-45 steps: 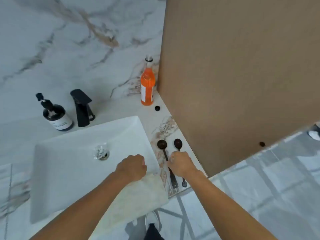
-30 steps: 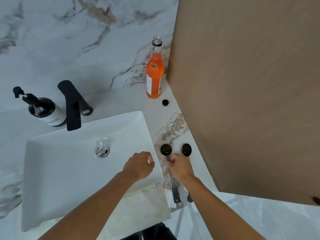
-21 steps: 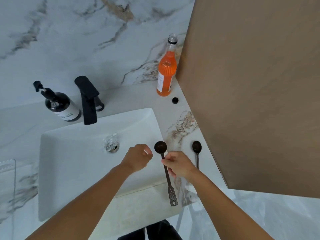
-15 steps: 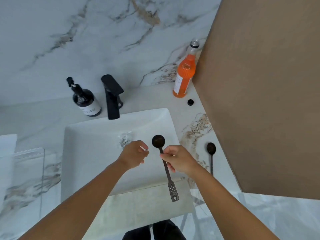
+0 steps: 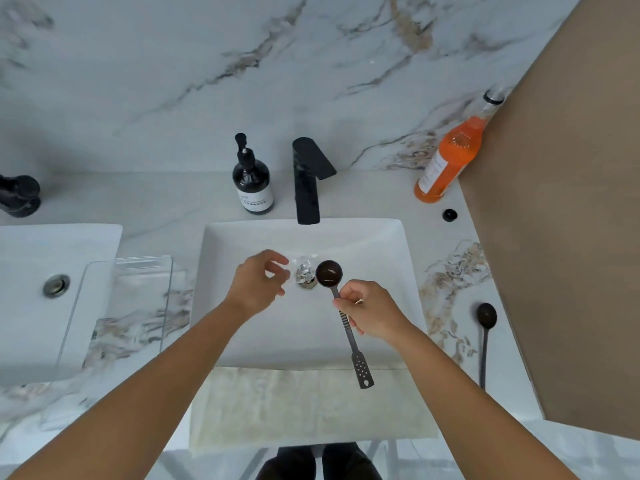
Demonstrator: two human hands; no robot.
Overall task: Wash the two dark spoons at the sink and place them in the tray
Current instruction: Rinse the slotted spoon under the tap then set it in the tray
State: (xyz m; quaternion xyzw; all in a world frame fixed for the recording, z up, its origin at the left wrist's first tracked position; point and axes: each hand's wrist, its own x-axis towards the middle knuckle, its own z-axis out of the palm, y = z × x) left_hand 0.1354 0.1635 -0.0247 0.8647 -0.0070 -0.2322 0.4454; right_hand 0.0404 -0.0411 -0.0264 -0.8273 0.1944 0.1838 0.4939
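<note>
Over the white sink, right hand pinched around the handle of one dark spoon, bowl up and just beyond the knuckles, beside the drain. Left hand just across the drain, fingers loosely curled, holding nothing. Well right of the right hand, second spoon flat on the counter. Far left of the left hand, clear tray.

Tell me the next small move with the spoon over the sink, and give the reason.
Probably reach the free left hand back to the black faucet and start the water. The right hand holds one dark spoon by its handle with the bowl above the drain, and no water is visibly running. The second spoon lies unwashed on the counter.
</note>
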